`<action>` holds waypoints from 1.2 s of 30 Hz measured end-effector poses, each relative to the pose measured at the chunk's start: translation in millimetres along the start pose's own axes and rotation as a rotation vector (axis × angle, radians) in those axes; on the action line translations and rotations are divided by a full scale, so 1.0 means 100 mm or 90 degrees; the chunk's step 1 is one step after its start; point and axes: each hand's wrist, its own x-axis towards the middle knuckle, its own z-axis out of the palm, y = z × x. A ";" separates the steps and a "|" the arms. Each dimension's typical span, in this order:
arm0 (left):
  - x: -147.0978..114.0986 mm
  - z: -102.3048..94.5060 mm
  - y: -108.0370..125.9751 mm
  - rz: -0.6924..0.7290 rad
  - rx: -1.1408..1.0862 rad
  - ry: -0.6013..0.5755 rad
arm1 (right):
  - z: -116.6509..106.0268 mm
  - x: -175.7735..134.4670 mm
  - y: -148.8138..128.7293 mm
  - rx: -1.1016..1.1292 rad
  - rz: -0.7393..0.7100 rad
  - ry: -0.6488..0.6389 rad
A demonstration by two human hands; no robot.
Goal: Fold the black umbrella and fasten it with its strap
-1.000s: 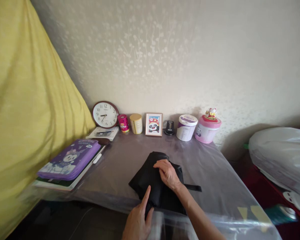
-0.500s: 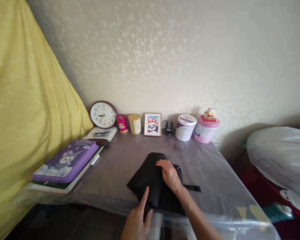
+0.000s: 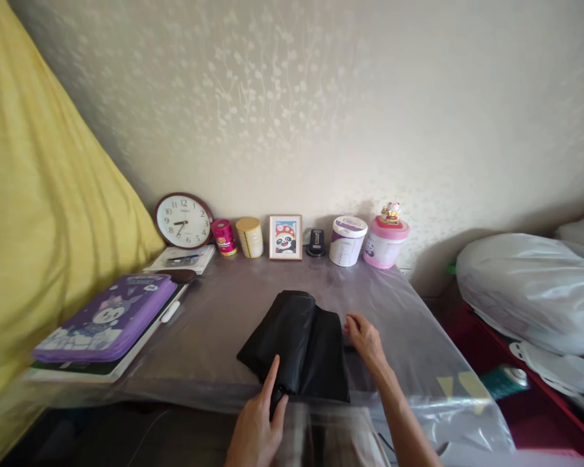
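Note:
A black folding umbrella (image 3: 285, 337), its fabric loosely folded and spread in flaps, lies flat at the table's front edge. My left hand (image 3: 260, 415) is closed around its short dark handle at the near end, index finger stretched along the fabric. To the right of the loose flap, my right hand (image 3: 365, 340) has its fingers curled together over the umbrella's strap (image 3: 350, 349). Only a short dark piece of that strap shows; the rest is hidden by the hand.
Along the wall stand a clock (image 3: 183, 220), a pink can (image 3: 224, 237), a yellow-lidded can (image 3: 250, 237), a panda picture frame (image 3: 285, 238) and lidded tubs (image 3: 348, 241). A purple case (image 3: 107, 316) lies left on books. Plastic bags (image 3: 525, 285) bulge at right.
My right hand has left the top of the umbrella and moved right to its strap, fingers now curled. The loose flap lies more exposed. My left hand keeps hold of the handle.

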 end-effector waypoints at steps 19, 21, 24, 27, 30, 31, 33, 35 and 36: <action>0.02 -0.04 0.01 -0.003 -0.021 -0.014 | 0.32 -0.16 -0.01 -0.215 -0.365 -0.010; 0.01 -0.04 0.00 -0.005 -0.021 -0.015 | 0.30 -0.17 0.00 -0.242 -0.353 0.015; 0.01 -0.04 0.00 0.002 -0.018 -0.006 | 0.25 -0.20 -0.09 -0.229 -0.353 0.034; 0.00 -0.06 0.03 -0.005 -0.016 -0.003 | 0.21 -0.25 -0.18 -0.206 -0.407 -0.046; 0.00 -0.08 0.06 -0.013 -0.012 -0.007 | 0.19 -0.28 -0.21 -0.244 -0.381 -0.114; 0.00 -0.08 0.07 -0.014 -0.012 -0.006 | 0.19 -0.29 -0.22 -0.258 -0.357 -0.110; 0.00 -0.08 0.07 -0.014 -0.012 -0.007 | 0.18 -0.29 -0.24 -0.254 -0.341 -0.088; 0.01 -0.07 0.06 -0.019 -0.007 -0.011 | 0.17 -0.32 -0.29 -0.213 -0.388 -0.094; 0.01 -0.06 0.05 -0.022 -0.002 -0.014 | 0.17 -0.34 -0.31 -0.189 -0.424 -0.110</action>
